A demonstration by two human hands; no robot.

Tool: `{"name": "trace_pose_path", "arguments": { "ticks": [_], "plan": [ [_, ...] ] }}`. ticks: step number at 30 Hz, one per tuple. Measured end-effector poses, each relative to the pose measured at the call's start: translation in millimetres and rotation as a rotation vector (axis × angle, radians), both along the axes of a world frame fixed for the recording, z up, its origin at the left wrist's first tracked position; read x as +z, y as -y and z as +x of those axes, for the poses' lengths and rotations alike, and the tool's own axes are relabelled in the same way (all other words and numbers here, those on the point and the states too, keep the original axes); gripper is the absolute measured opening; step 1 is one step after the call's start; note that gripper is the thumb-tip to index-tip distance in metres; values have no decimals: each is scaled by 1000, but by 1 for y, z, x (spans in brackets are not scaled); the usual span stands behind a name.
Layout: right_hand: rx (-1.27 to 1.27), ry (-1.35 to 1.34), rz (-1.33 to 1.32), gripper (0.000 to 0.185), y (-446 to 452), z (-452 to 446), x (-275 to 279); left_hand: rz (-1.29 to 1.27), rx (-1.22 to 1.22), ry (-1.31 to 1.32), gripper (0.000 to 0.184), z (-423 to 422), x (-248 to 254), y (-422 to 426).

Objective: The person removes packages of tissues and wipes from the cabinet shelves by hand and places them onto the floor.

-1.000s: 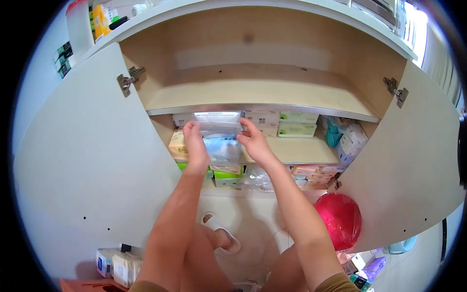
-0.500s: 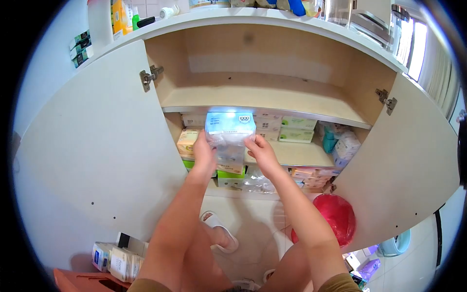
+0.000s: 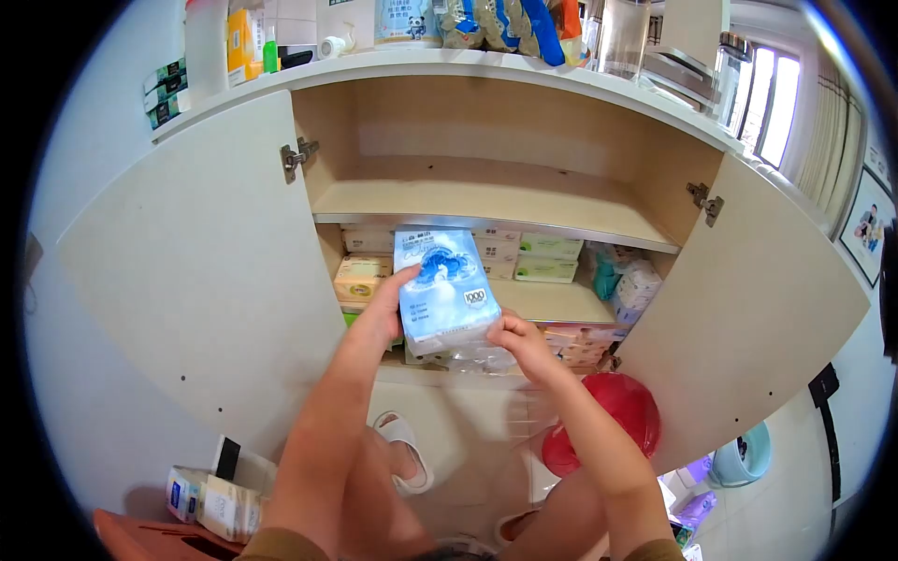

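Right now both hands are clamped on one blue package (image 3: 441, 285), well apart from each other; the left hand (image 3: 386, 304) grips its left side with the thumb laid over the printed front, while the right hand (image 3: 524, 340) pinches the lower right corner; from where I stand, the package is tilted, held up in front of the middle shelf (image 3: 552, 299), between the left door (image 3: 192, 271) and the right door (image 3: 748, 309); a yellowish pack (image 3: 362, 278) lies near the left hand; farther right, two green-and-white packs (image 3: 548, 258) sit stacked, with a teal item (image 3: 606, 280) just beyond them.
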State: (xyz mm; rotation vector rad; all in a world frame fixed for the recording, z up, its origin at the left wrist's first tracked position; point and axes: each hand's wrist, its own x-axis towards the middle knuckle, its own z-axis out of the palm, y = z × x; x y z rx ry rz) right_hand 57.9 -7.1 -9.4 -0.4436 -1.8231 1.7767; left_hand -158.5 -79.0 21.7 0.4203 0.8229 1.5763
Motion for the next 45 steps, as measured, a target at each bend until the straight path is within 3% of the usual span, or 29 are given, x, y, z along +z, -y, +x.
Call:
{"name": "trace_pose_path", "arguments": {
  "ticks": [1,3,9,11,15,19,25,27,31,34,36,37,39,40,41,43,44,45],
  "plan": [
    [-3,2,2,12,-2,5,-4,2,-3,2,39,4,1,2],
    [-85,-4,-274,23,-6,14,-9,-88,-41,-19,37,10,2,6],
    [-127,56,-340,55,4,37,1,-116,-188,-15,40,33,-3,10],
    [-94,18,-353,59,5,37,-2,-57,-350,-81,40,42,-10,9],
    [-14,-38,-511,67,-3,36,-16,-9,-428,-204,43,61,-20,4],
    [-151,-114,-446,73,-6,38,-20,42,-430,-288,46,69,-20,-1],
    [-256,-104,-509,76,-12,50,-15,-53,-308,-108,48,50,-29,-29],
    [-269,-97,-508,75,-14,54,-18,-173,147,-78,46,40,-38,-43],
    [-277,-94,-510,71,-16,60,-18,-148,246,94,49,12,-43,-66],
    [-259,-67,-552,69,-21,63,-19,-174,263,134,62,2,-32,-83],
    [-277,-74,-540,68,-20,64,-17,-237,339,117,86,-1,-22,-90],
    [-290,-77,-531,67,-19,65,-17,-234,331,118,86,-4,-24,-96],
    [-290,-77,-525,65,-22,67,-20,-25,257,245,97,-21,-47,-114],
    [-272,-62,-546,65,-21,68,-18,115,200,10,78,-64,-98,-148],
    [-252,-47,-568,64,-20,69,-17,113,196,13,78,-59,-95,-148],
    [-257,-44,-562,63,-23,71,-22,-42,382,143,43,-40,-74,-137],
    [-258,-43,-553,63,-24,71,-23,-43,381,144,43,-34,-62,-130],
    [-259,-43,-554,63,-24,72,-22,-154,375,104,25,-29,-51,-121]
  ]
}}
